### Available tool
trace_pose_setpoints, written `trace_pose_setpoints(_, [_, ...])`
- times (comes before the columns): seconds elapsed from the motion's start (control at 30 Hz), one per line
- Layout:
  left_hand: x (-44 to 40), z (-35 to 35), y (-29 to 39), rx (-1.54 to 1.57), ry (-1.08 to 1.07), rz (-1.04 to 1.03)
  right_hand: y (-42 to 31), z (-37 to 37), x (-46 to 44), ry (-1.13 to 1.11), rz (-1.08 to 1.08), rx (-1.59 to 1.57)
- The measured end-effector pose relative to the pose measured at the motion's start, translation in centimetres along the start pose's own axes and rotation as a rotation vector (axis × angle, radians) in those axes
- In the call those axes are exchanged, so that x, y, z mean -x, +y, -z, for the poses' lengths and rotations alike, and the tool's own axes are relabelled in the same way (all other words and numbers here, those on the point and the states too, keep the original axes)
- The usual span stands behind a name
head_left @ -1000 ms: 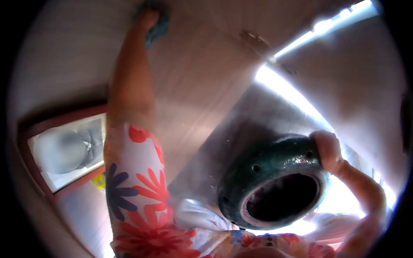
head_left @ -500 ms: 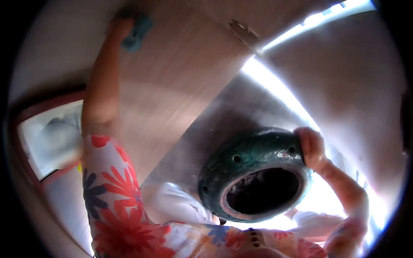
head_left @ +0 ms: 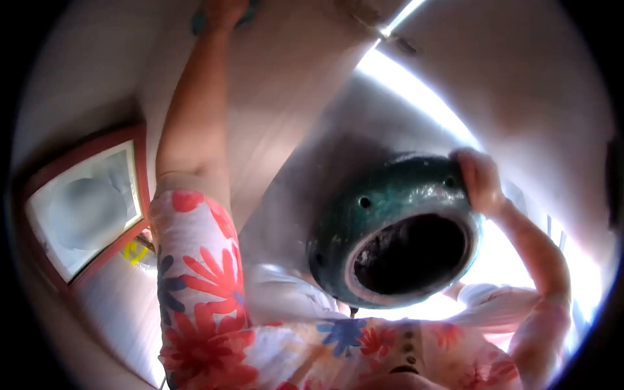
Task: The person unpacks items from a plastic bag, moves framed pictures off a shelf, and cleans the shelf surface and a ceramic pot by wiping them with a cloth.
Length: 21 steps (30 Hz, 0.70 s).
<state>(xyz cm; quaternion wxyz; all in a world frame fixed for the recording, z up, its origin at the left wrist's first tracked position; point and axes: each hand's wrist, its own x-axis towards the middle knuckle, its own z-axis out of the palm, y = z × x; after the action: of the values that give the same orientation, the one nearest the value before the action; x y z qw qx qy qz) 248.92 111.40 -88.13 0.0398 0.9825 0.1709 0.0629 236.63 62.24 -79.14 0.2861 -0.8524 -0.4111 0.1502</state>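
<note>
My left hand (head_left: 224, 12) is at the top edge of the view, at the end of a raised arm. It is closed on a blue-green cloth (head_left: 198, 21) that shows on both sides of it, against a pale brown, wood-like surface (head_left: 279, 78). My right hand (head_left: 481, 180) grips the upper right side of a round, dark green glazed vessel (head_left: 396, 177). The vessel is tilted, its wide dark opening faces the camera, and small round holes dot its side. The fingertips on its far side are partly hidden.
A red-framed picture or mirror (head_left: 84, 208) stands at the left, with something yellow (head_left: 134, 251) below it. A bright gap of light (head_left: 416, 94) runs between panels at the upper right. Pale cloth-covered legs (head_left: 289, 296) show behind the vessel.
My left hand and the cloth first shifted left, then right and up to the view's top edge. The vessel and my right hand now appear higher; the whole view has shifted too.
</note>
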Motion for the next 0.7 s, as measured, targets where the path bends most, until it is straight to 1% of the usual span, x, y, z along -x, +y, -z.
trace_pose_setpoints(0.03, [1.1, -0.6, 0.7, -0.029, 0.028, -0.05, 0.6, -0.5, 0.4, 0.09, 0.243, 0.301])
trace_pose_setpoints(0.2, [7.7, -3.2, 6.0, -0.184, 0.247, -0.276, 0.0, 0.3, -0.3, -0.022, 0.183, 0.216])
trace_pose_setpoints(0.23, [8.7, -3.0, 7.2, -0.219, 0.299, -0.314, 0.1, 0.3, -0.2, -0.056, 0.12, 0.179])
trace_pose_setpoints(0.3, [12.1, -1.1, 10.5, 0.024, 0.206, -0.375, 0.3, 0.3, 0.1, -0.124, -0.006, 0.114])
trace_pose_setpoints(0.37, [15.4, 0.6, 13.5, 0.067, 0.138, -0.399, -0.6, 0.2, 0.1, -0.102, -0.092, 0.154])
trace_pose_setpoints(0.47, [17.6, 0.7, 14.7, 0.306, 0.13, -0.506, -1.1, 0.0, 0.4, -0.082, -0.14, 0.207])
trace_pose_setpoints(0.5, [18.2, 0.7, 14.5, 0.318, 0.12, -0.53, -1.0, 0.1, 0.3, -0.075, -0.137, 0.226])
trace_pose_setpoints(0.57, [19.8, 0.6, 13.3, 0.332, 0.089, -0.565, -0.7, 0.3, 0.4, -0.128, -0.112, 0.286])
trace_pose_setpoints(0.6, [21.1, 0.6, 12.0, 0.349, -0.008, -0.574, -0.4, 0.2, 0.4, -0.151, -0.096, 0.308])
trace_pose_setpoints(0.63, [22.5, 1.6, 10.6, 0.325, -0.052, -0.574, -0.4, -0.1, 0.5, -0.08, -0.142, 0.173])
trace_pose_setpoints(0.7, [26.2, 4.2, 7.3, 0.287, -0.147, -0.577, -0.7, 0.1, 0.0, -0.132, -0.295, -0.022])
